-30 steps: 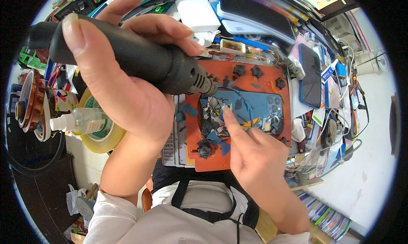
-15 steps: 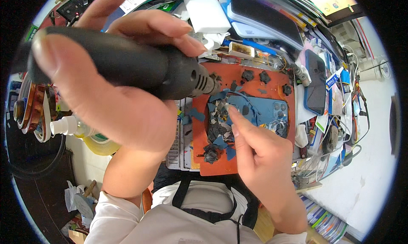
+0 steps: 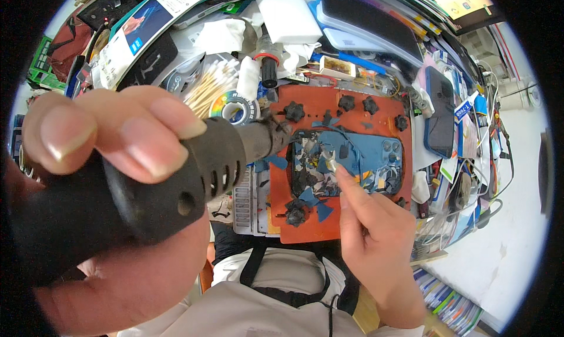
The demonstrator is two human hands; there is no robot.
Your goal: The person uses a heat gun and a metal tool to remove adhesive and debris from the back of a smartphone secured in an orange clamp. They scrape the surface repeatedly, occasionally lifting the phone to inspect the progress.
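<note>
My left hand point(image 3: 126, 128) is wrapped round a black hot air gun point(image 3: 158, 196), close to the camera. The gun's metal nozzle point(image 3: 267, 138) points right, at the left end of a blue phone back point(image 3: 367, 148). That back is cracked: its left part is stripped to dark and silvery patches, with loose blue shards about it. My right hand point(image 3: 376, 237) pinches a small, shiny metal-tipped tool point(image 3: 331, 161) against the broken area; the fingers hide most of it. The phone lies in an orange-red holding plate point(image 3: 294, 234) with several black star knobs point(image 3: 295, 212).
Behind the plate stand cotton swabs point(image 3: 211, 84), a tape roll point(image 3: 235, 109), a dark bottle point(image 3: 269, 67) and a white block point(image 3: 288, 17). Another phone point(image 3: 439, 111) lies at the right amid cables and a blue-white tube point(image 3: 467, 106). Clutter rings the plate.
My left hand has turned and lowered the hot air gun's handle, uncovering the swabs and tape roll behind. My right hand has shifted slightly right and nearer with the small tool.
</note>
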